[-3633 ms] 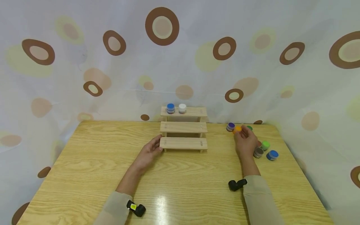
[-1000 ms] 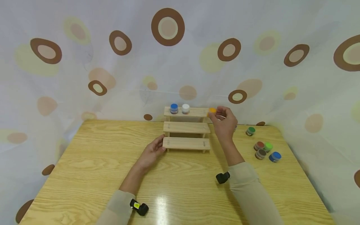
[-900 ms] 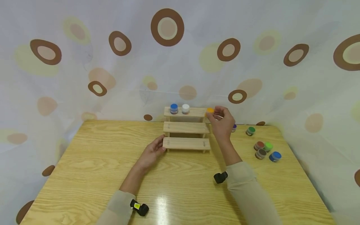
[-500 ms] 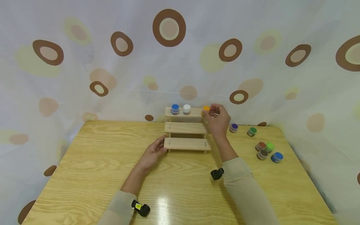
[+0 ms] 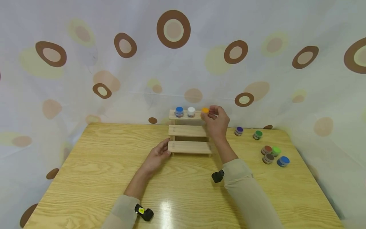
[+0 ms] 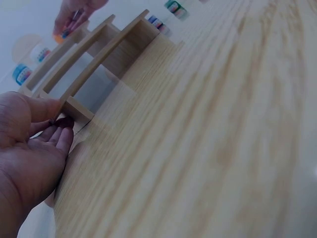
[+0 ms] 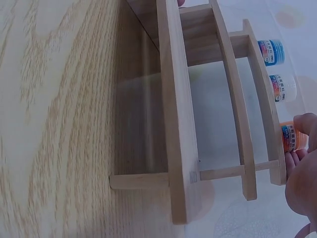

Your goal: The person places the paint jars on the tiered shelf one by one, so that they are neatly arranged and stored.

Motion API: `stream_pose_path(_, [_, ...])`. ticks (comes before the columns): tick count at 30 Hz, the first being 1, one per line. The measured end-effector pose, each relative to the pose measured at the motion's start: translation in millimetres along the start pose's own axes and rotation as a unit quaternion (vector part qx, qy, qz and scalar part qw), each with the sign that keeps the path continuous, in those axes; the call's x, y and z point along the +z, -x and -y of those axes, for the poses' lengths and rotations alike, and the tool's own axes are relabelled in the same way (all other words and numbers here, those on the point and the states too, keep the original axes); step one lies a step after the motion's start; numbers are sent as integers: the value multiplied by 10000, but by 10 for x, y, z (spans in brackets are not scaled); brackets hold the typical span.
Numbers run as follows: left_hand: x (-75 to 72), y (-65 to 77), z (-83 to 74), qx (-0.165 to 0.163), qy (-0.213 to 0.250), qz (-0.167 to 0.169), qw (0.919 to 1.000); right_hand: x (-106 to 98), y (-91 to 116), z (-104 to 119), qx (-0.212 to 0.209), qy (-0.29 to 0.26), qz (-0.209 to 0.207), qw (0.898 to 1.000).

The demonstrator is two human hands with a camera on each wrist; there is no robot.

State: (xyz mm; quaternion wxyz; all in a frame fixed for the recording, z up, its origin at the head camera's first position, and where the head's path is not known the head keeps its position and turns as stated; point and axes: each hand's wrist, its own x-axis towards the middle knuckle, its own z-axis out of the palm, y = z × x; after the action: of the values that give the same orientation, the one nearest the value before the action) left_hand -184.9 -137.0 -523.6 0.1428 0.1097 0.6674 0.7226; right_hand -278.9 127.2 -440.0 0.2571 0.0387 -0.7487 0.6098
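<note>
A three-step wooden display rack (image 5: 189,147) stands near the wall. My left hand (image 5: 155,158) grips the left end of its lowest step, the thumb (image 6: 43,109) at the board's edge and the other fingers curled beneath. At the right of the top step, my right hand (image 5: 218,124) pinches an orange-lidded paint jar (image 5: 205,111) between thumb and fingers. In the right wrist view the orange jar (image 7: 292,137) has its base right at the top board. To its left on that step stand a white jar (image 5: 191,112) and a blue jar (image 5: 179,112).
On the table (image 5: 114,152) to the right are more paint jars: purple (image 5: 239,131), dark green (image 5: 257,135), red-brown (image 5: 266,150), light green (image 5: 275,150), dark brown (image 5: 268,158) and blue (image 5: 283,161). A patterned cloth (image 5: 137,73) hangs behind the table.
My right hand has taken the orange jar from the group at the right and carried it left to the top step, sliding further left along it lately. The left hand has kept its place.
</note>
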Motion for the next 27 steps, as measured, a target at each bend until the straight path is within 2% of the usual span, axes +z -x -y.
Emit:
stream_pose_path(15, [-4, -1, -13, -65, -38, -11, 10000, -84, 30, -25, -60, 115, -217, 9997])
stream_pose_path(19, [-13, -11, 1, -48, -83, -9, 10000, -137, 43, -57, -155, 67, -342, 9993])
stream_pose_path(27, [-9, -10, 12, -65, -64, 2, 10000, -280, 106, -150, -53, -256, -359, 9990])
